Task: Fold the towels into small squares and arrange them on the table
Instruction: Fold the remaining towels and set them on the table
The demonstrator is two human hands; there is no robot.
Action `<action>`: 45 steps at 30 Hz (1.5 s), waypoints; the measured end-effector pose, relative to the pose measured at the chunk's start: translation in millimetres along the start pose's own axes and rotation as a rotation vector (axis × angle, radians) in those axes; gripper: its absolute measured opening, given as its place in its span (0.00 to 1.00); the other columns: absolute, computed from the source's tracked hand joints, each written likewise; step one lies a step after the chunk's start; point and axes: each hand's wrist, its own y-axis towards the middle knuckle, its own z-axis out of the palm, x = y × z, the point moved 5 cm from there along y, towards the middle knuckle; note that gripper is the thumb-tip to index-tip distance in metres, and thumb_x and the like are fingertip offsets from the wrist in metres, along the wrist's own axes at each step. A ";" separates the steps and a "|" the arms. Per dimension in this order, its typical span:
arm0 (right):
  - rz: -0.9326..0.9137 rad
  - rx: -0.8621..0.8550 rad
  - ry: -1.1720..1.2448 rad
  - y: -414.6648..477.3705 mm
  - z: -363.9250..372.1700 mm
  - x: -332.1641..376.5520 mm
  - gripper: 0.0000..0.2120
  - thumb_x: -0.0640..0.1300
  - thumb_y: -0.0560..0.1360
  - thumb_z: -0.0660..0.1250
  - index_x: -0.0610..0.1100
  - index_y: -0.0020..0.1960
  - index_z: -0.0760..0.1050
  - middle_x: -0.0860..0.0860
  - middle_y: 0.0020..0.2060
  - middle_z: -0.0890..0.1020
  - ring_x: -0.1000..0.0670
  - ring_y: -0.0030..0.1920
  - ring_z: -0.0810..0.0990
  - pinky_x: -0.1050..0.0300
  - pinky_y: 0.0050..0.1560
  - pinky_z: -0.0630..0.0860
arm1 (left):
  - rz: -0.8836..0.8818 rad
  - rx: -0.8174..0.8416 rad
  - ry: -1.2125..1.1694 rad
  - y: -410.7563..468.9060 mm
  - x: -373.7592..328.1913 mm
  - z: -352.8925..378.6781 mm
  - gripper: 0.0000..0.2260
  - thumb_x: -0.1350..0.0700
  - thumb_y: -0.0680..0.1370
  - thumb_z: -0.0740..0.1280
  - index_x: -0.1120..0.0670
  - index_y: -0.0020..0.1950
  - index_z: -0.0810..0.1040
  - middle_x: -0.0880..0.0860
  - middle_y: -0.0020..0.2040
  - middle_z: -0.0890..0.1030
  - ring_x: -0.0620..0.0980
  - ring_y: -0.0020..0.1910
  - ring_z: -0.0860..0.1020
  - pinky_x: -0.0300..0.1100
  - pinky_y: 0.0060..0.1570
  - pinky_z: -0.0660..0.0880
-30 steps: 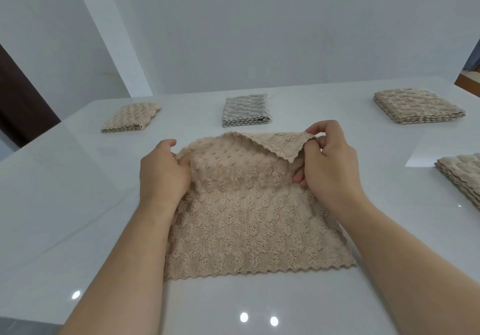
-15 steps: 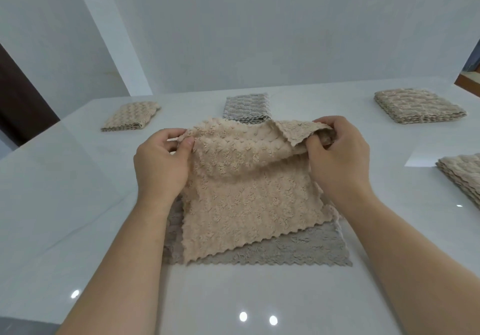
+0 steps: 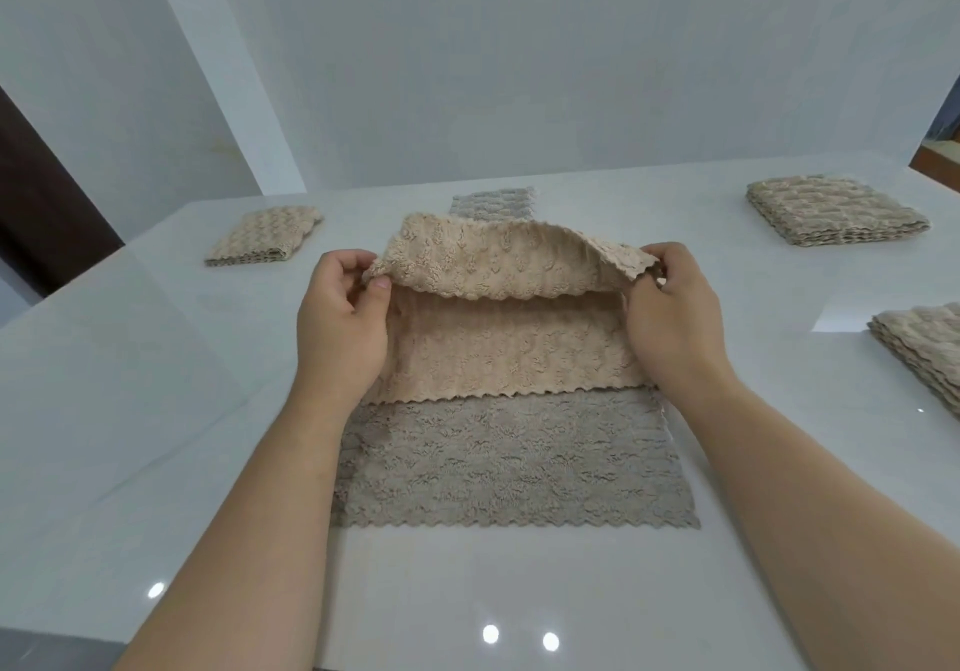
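The raised far edge of the beige scallop-edged terry towel point(image 3: 498, 353) hides all but the top strip of the folded grey textured towel point(image 3: 492, 202) behind it. Its lower part covers the far portion of the flat grey-brown scallop-edged towel point(image 3: 509, 462), whose reach beneath cannot be told. Most fingertips of the left hand point(image 3: 340, 330) and the right hand point(image 3: 672, 322), each pinching a corner, are tucked behind the cloth. Both forearms run off the bottom edge, and the stack of beige folded towels point(image 3: 930, 353) is cut by the right edge, its count unreadable.
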 end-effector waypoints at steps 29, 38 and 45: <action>0.074 0.068 -0.164 -7.5 -8.3 5.5 0.20 0.31 0.68 0.58 0.50 0.41 0.85 0.51 0.39 0.84 0.49 0.31 0.76 0.64 0.28 0.66 | -0.216 0.070 0.084 -2.0 11.2 2.3 0.08 0.68 0.69 0.69 0.55 0.37 0.83 0.51 0.26 0.79 0.43 0.22 0.74 0.35 0.28 0.70; 0.157 0.066 0.048 -16.0 -12.9 11.8 0.23 0.53 0.75 0.57 0.41 0.34 0.84 0.47 0.28 0.84 0.42 0.34 0.83 0.49 0.38 0.78 | -0.405 0.035 -0.106 2.7 19.2 -1.8 0.20 0.43 0.73 0.67 0.55 0.27 0.80 0.58 0.40 0.85 0.53 0.40 0.78 0.48 0.45 0.72; 0.059 0.084 -0.170 -14.5 -12.3 8.6 0.10 0.39 0.75 0.62 0.46 0.44 0.82 0.52 0.36 0.82 0.53 0.30 0.76 0.69 0.21 0.68 | -0.279 0.092 0.146 -3.1 15.3 3.5 0.06 0.59 0.68 0.78 0.53 0.39 0.82 0.48 0.38 0.81 0.47 0.38 0.78 0.42 0.39 0.75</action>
